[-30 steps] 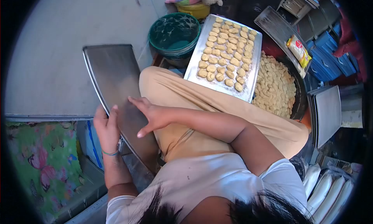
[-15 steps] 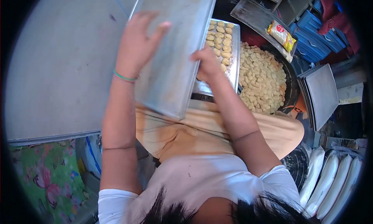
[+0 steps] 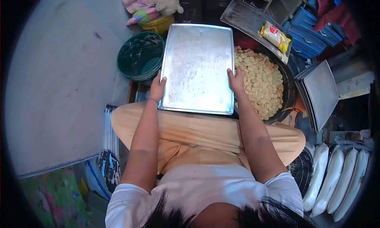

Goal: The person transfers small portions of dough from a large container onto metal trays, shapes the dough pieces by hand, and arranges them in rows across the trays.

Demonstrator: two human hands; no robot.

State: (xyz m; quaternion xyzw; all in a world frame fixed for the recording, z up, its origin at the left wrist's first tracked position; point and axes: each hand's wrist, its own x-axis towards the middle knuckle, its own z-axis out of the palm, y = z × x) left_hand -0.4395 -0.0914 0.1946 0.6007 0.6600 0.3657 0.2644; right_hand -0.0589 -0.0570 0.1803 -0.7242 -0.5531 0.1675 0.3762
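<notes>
A bare metal baking tray (image 3: 198, 65) lies in front of my lap, its surface marked with smudges and scratches. My left hand (image 3: 158, 88) grips its left edge near the lower corner, thumb on the rim. On the opposite side, my right hand (image 3: 236, 80) holds the right edge, thumb on top. Whatever lies beneath the tray is hidden. Just right of my right hand, a wide dark tub is heaped with pale dough pieces (image 3: 261, 83). A green bucket (image 3: 139, 57) stands beside the tray's upper left.
A dark tray (image 3: 247, 20) carrying a yellow-and-white packet (image 3: 275, 36) rests across the tub's far rim. Stacked trays (image 3: 321, 93) lean at the right, above several filled white bags (image 3: 336, 184). A large pale board (image 3: 59, 85) takes up the left side.
The bare tray has gone from tilted at the left to level in front of me. It covers the spot where the dough-filled tray showed. My left hand has moved down to its edge.
</notes>
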